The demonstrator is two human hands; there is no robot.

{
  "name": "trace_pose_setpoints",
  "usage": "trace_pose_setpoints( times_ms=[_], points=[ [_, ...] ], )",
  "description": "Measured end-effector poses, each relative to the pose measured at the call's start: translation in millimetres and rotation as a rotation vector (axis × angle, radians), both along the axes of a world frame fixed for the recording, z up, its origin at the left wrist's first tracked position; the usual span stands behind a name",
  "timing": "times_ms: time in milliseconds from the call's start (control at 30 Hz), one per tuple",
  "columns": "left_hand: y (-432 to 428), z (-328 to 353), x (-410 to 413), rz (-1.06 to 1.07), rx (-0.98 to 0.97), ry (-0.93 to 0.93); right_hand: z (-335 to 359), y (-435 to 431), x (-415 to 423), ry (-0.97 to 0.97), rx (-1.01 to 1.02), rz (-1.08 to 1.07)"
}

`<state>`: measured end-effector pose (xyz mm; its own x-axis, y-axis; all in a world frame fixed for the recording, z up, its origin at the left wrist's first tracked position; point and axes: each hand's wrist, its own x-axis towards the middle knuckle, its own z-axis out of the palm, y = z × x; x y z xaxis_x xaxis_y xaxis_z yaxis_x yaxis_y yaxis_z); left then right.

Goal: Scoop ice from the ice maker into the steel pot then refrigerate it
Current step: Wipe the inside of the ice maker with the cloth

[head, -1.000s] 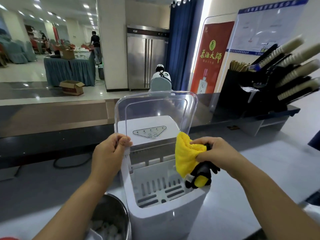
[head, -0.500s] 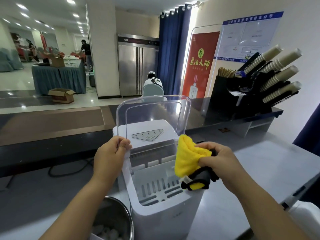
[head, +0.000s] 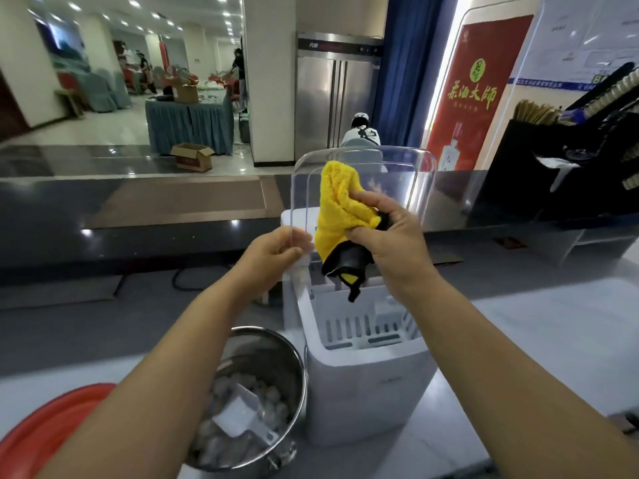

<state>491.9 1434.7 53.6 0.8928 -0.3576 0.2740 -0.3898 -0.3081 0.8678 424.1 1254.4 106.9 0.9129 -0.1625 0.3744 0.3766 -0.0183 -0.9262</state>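
Observation:
The white ice maker (head: 366, 385) stands on the counter with its clear lid (head: 408, 188) raised. My left hand (head: 273, 252) grips the lid's left edge. My right hand (head: 390, 236) holds a yellow and black cloth (head: 337, 209) against the inside of the lid, above the white slotted basket (head: 366, 326). The steel pot (head: 276, 361) sits to the left of the machine, filled with ice, and a white scoop (head: 242, 414) lies on the ice.
A red round tray or lid (head: 41, 430) lies at the lower left. A black cup and straw holder (head: 570, 160) stands at the back right on the dark counter ledge. A steel refrigerator (head: 332, 95) stands across the room.
My right hand has lifted the cloth from the machine's right rim up onto the inside of the lid. The view has tilted down, showing more of the pot and scoop.

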Motion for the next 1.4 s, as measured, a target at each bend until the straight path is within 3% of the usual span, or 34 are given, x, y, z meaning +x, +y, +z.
trace_pose_setpoints(
  times_ms=[133, 267, 433, 600, 667, 767, 867, 1000, 1133, 1400],
  points=[
    [6, 0, -9, -0.086, 0.031, 0.015, -5, -5, -22, 0.076, 0.020, 0.110],
    [5, 2, -21, -0.011, 0.189, -0.059, -16, -34, -71, 0.149, 0.175, 0.187],
    [8, 3, -33, 0.088, 0.423, -0.115, -37, -94, -120, 0.226, 0.403, 0.049],
    [-1, 2, -49, 0.209, 0.590, -0.349, -58, -145, -146, 0.226, 0.656, -0.135],
    [-1, -1, -54, 0.201, 0.617, -0.339, -67, -158, -151, 0.242, 0.711, -0.169],
    [-4, 1, -63, 0.180, 0.782, -0.596, -77, -171, -158, 0.269, 0.757, -0.151],
    [2, -8, -62, 0.146, 0.813, -0.691, -87, -179, -161, 0.276, 0.805, -0.135],
    [-5, -8, -68, 0.265, 0.839, -0.592, -96, -186, -165, 0.282, 0.822, -0.016],
    [-35, -2, -90, 0.373, 0.702, -0.583, -105, -189, -167, 0.304, 0.827, 0.026],
    [-106, 0, -133, 0.297, 0.623, -0.495, -107, -188, -156, 0.408, 0.786, 0.000]
  ],
)
